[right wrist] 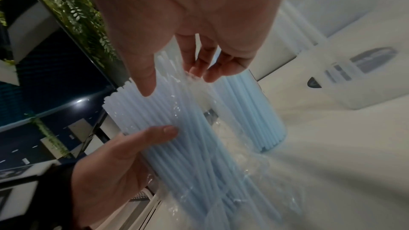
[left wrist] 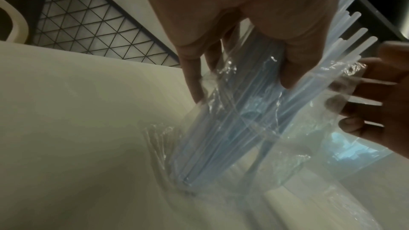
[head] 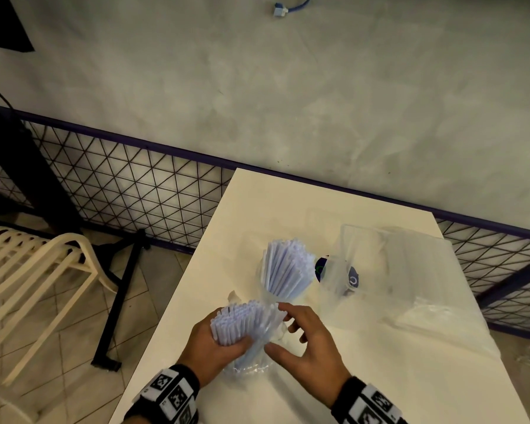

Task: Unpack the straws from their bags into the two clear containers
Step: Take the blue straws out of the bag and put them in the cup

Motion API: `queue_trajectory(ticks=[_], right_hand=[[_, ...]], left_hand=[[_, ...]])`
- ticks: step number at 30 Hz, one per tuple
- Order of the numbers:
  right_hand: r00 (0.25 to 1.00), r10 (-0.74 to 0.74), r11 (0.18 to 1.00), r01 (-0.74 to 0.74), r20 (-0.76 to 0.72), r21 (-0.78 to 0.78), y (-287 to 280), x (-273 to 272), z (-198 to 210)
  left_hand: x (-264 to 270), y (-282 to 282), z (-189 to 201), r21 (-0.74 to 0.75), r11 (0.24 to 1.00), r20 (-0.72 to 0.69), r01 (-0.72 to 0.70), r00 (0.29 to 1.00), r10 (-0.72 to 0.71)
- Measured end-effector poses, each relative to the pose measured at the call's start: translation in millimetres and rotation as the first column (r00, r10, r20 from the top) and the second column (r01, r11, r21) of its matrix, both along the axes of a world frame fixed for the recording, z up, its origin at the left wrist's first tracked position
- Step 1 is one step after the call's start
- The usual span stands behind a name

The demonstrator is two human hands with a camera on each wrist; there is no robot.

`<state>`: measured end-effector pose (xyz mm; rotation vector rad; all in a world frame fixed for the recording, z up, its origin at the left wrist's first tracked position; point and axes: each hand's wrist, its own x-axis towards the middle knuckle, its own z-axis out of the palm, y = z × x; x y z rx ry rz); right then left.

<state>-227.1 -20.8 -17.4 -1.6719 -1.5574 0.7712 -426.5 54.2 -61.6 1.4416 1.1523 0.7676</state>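
My left hand grips a bundle of pale blue straws that still sits in its clear bag, tilted with its lower end on the white table. In the left wrist view the thumb presses the bagged straws. My right hand hovers beside the bundle with fingers relaxed, its fingertips touching the bag's loose film. Just behind stands a clear container filled with upright straws. A second clear container with a blue label stands to its right.
Crumpled clear bags lie on the right half of the table. The table's left edge runs close under my left wrist. A cream chair and a wire mesh fence stand to the left.
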Motion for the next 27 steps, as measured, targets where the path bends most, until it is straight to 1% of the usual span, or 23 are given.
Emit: queue_trajectory(ticks=[3,6,8,14,17,22,27], right_hand=[[0.999,-0.013,1.000,0.012,-0.043,-0.023,10.5,-2.9,-1.0],[0.992,0.026,1.000,-0.027,-0.125,-0.005,17.2,-7.8,-8.4],[0.989,0.041,0.999,-0.040,-0.142,0.007,18.5,-11.4,-14.0],[0.995,0.070,0.995,-0.065,-0.065,0.075,19.2,-13.6,-18.7],[0.996,0.083,0.992,-0.081,-0.024,0.092,19.7,-15.2,-18.1],[0.997,0.071,0.993,-0.070,-0.005,0.094,20.3,-20.4,-11.9],[0.992,0.093,0.987,-0.102,0.079,0.123,24.7,-20.5,-7.5]], left_hand=[[0.9,-1.1,0.2,0.008,1.000,0.016,0.022,1.000,-0.022],[3.7,-2.8,2.2,0.008,1.000,0.039,0.029,0.999,-0.029],[4.3,-3.1,2.0,0.008,0.999,0.051,0.034,0.998,-0.034],[2.3,-2.9,6.9,0.043,0.994,0.029,0.099,0.995,-0.100],[4.7,-4.2,10.7,0.029,0.995,0.075,0.099,0.992,-0.101],[10.9,-5.1,12.9,0.019,0.999,0.158,0.048,0.986,-0.050],[12.7,0.2,14.9,0.026,0.998,0.181,0.053,0.982,-0.057]])
